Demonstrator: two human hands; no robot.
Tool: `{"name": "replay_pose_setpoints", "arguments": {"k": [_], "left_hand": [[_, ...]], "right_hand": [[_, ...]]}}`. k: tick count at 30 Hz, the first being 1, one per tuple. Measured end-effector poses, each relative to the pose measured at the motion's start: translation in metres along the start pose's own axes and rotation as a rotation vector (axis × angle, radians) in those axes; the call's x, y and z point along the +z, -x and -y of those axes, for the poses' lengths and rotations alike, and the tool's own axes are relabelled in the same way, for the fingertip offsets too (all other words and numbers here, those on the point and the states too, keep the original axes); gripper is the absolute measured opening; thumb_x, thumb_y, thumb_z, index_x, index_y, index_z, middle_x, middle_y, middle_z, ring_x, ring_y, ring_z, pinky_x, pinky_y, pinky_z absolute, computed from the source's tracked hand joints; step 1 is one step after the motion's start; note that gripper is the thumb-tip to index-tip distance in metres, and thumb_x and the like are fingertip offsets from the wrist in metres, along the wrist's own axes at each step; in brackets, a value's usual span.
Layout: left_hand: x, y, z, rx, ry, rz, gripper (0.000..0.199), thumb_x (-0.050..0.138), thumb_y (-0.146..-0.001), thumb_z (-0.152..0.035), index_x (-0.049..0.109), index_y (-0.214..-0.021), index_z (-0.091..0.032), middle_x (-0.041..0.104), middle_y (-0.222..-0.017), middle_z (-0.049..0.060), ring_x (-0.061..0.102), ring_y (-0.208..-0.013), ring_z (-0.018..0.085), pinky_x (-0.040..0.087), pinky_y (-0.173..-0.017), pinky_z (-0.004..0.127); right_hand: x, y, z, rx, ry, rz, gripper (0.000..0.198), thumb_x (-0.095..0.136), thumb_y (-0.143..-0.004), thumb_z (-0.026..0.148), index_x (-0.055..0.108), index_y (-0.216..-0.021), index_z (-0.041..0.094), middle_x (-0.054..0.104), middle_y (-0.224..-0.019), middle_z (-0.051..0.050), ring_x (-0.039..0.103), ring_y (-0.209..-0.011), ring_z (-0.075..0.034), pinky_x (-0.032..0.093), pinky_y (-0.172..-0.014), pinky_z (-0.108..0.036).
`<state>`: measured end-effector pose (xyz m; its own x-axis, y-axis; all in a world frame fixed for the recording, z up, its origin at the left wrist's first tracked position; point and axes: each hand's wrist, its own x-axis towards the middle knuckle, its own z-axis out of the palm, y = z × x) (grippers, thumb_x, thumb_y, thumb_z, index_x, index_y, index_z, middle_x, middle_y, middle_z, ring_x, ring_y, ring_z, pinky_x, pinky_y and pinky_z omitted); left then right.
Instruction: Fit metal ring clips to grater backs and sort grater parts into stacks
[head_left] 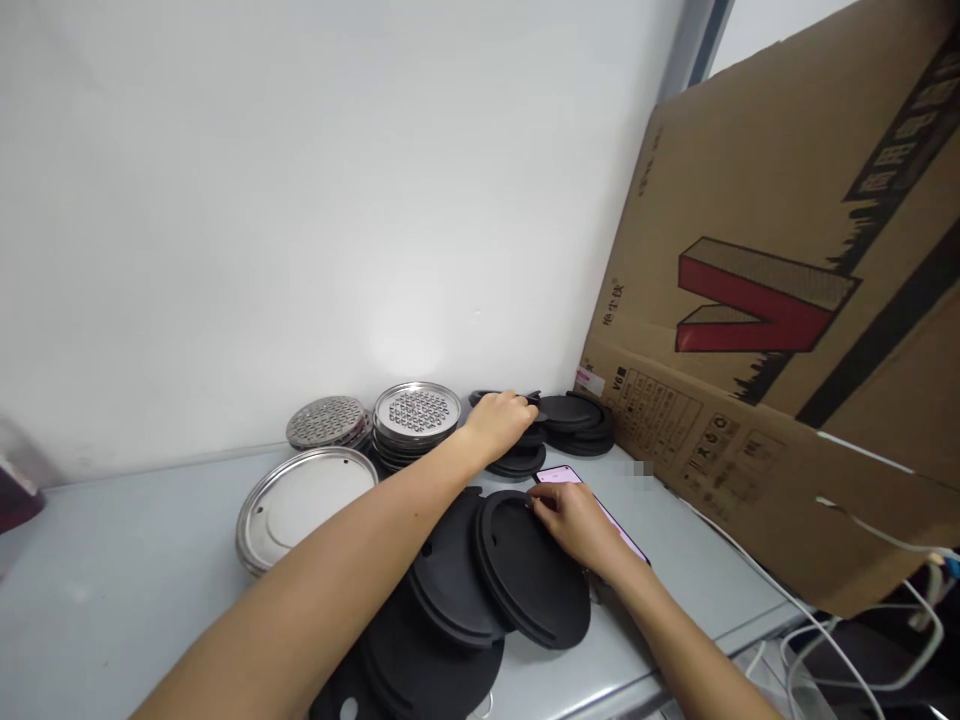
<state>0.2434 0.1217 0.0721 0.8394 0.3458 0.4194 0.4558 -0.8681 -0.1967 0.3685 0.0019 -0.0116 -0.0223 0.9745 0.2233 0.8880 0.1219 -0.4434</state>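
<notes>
My left hand (501,425) reaches to the back of the table. Its fingers are curled over a black round lid (534,437) at a stack by the wall; the fingertips are partly hidden. My right hand (576,522) is closed, thumb and fingers pinching the upper rim of another black round lid (531,575). That lid leans on more overlapping black lids (454,580) spread at the front of the table. Under and behind my right hand lies a phone (553,477) with a lit pink screen.
Metal discs with grater-like holes (417,411) are stacked at the wall, beside a second perforated stack (327,421). A round steel lid (307,505) lies left of my left forearm. More black lids (576,412) stand by a large cardboard box (750,300). White cables (862,680) hang at the right edge.
</notes>
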Motion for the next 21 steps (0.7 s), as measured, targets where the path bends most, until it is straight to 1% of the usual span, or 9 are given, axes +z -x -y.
{"name": "replay_pose_setpoints", "arguments": {"k": [2,4,7,9,11,13,16,18,21], "left_hand": [[0.0,0.007,-0.001,-0.045,0.002,0.036,0.014,0.056,-0.082,-0.001,0.067,-0.079,-0.009,0.07,-0.083,0.013,0.066,-0.086,0.025,0.052,-0.071,0.033],[-0.013,0.021,-0.004,-0.067,0.021,0.05,0.021,0.048,-0.085,-0.003,0.068,-0.08,-0.006,0.07,-0.086,0.013,0.066,-0.091,0.026,0.052,-0.077,0.035],[-0.047,0.053,-0.018,-0.036,0.086,0.024,0.043,0.027,-0.092,-0.006,0.067,-0.106,-0.008,0.067,-0.109,0.009,0.06,-0.11,0.023,0.047,-0.094,0.035],[-0.07,0.078,-0.033,0.036,0.165,0.033,0.038,0.036,-0.094,-0.012,0.066,-0.115,-0.018,0.068,-0.114,0.003,0.059,-0.112,0.017,0.046,-0.098,0.027],[-0.087,0.104,-0.052,0.123,0.351,0.061,0.027,0.054,-0.092,-0.028,0.067,-0.116,-0.021,0.07,-0.114,0.003,0.062,-0.109,0.017,0.047,-0.098,0.026],[-0.094,0.127,-0.072,0.146,0.485,0.064,0.043,0.062,-0.086,-0.048,0.066,-0.117,-0.019,0.069,-0.117,0.008,0.061,-0.111,0.021,0.047,-0.101,0.031],[-0.092,0.149,-0.098,0.183,0.333,0.007,0.062,0.06,-0.083,-0.06,0.061,-0.123,-0.012,0.066,-0.121,0.016,0.061,-0.111,0.03,0.045,-0.105,0.046],[-0.091,0.155,-0.106,0.172,0.124,-0.075,0.056,0.056,-0.09,-0.047,0.056,-0.129,-0.007,0.065,-0.123,0.021,0.061,-0.113,0.035,0.045,-0.103,0.052],[-0.102,0.157,-0.098,0.049,-0.045,-0.225,0.039,0.047,-0.093,-0.019,0.056,-0.13,-0.008,0.064,-0.125,0.02,0.06,-0.116,0.036,0.051,-0.095,0.05]], "right_hand": [[-0.001,0.002,0.003,-0.017,-0.045,-0.004,0.03,0.048,-0.082,0.012,0.076,-0.091,0.018,0.076,-0.091,-0.009,0.068,-0.084,-0.023,0.043,-0.073,-0.028],[-0.004,0.004,0.005,-0.031,-0.095,0.0,0.032,0.047,-0.082,0.013,0.076,-0.095,0.018,0.076,-0.092,-0.009,0.067,-0.083,-0.023,0.043,-0.073,-0.029],[-0.009,0.004,0.002,-0.042,-0.212,0.023,0.03,0.05,-0.085,0.021,0.074,-0.103,0.018,0.075,-0.091,-0.008,0.065,-0.077,-0.022,0.044,-0.072,-0.031],[-0.011,0.004,-0.002,-0.046,-0.347,0.062,0.026,0.053,-0.086,0.028,0.074,-0.097,0.017,0.073,-0.087,-0.006,0.063,-0.075,-0.021,0.045,-0.07,-0.03],[-0.013,0.005,-0.004,-0.02,-0.536,0.143,0.026,0.055,-0.087,0.035,0.072,-0.086,0.015,0.071,-0.08,-0.005,0.061,-0.071,-0.019,0.045,-0.067,-0.028],[-0.016,0.006,-0.002,0.046,-0.738,0.236,0.03,0.057,-0.087,0.041,0.068,-0.082,0.014,0.068,-0.074,-0.003,0.059,-0.065,-0.016,0.044,-0.061,-0.026],[-0.026,0.005,0.014,0.159,-0.964,0.254,0.033,0.064,-0.083,0.047,0.063,-0.082,0.014,0.062,-0.065,0.001,0.052,-0.054,-0.011,0.04,-0.053,-0.022],[-0.039,0.0,0.034,0.181,-1.04,0.214,0.033,0.07,-0.079,0.047,0.059,-0.075,0.015,0.058,-0.06,0.003,0.048,-0.05,-0.009,0.037,-0.049,-0.02],[-0.064,-0.014,0.075,0.129,-1.123,0.206,0.031,0.073,-0.076,0.044,0.06,-0.074,0.017,0.059,-0.06,0.003,0.051,-0.049,-0.009,0.04,-0.047,-0.02]]}}
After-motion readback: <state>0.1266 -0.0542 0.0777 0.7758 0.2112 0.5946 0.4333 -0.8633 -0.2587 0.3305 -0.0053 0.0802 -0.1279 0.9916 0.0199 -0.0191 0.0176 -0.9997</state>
